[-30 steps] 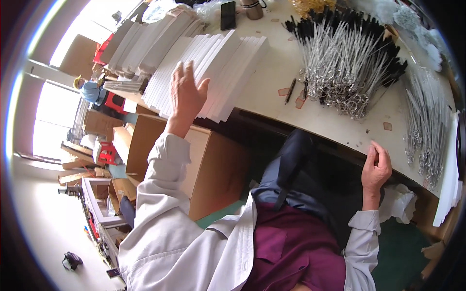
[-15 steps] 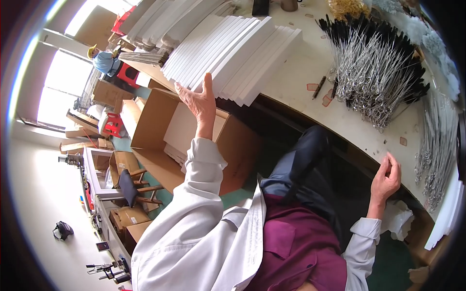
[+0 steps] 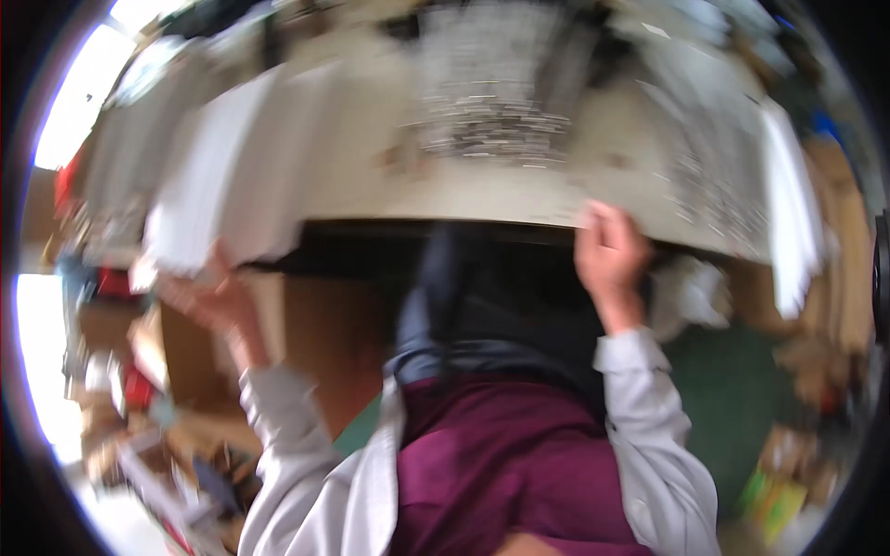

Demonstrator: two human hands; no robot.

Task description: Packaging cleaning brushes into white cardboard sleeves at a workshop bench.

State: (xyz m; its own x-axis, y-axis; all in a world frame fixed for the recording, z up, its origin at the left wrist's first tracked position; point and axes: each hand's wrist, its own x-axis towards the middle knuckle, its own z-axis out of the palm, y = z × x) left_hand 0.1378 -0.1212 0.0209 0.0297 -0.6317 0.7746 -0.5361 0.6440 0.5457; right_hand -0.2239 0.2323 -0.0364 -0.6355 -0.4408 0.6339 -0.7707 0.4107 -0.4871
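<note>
The view is smeared by motion. My left hand [image 3: 213,301] is at the near end of a stack of long white flat boxes [image 3: 209,176] on the left of the table. Its thumb and fingers are apart, and its fingertips are at or against the box ends. My right hand [image 3: 614,259] is at the table's front edge with thumb and fingers drawn together; whether anything is in them is not visible. Beyond it, at the back middle, lies a heap of thin wire brushes [image 3: 491,111] with looped metal ends and dark bristles.
Another bunch of thin looped wires [image 3: 709,157] lies on the pale table [image 3: 362,176] to the right. White strips [image 3: 790,213] jut over its right edge. An open cardboard box [image 3: 334,324] stands below the left side. Crumpled white plastic [image 3: 691,292] hangs beside my right wrist.
My view has swung to the right, so the stack and my left hand appear farther left. Left hand stays by the stack's near end; right hand remains by the table's front edge.
</note>
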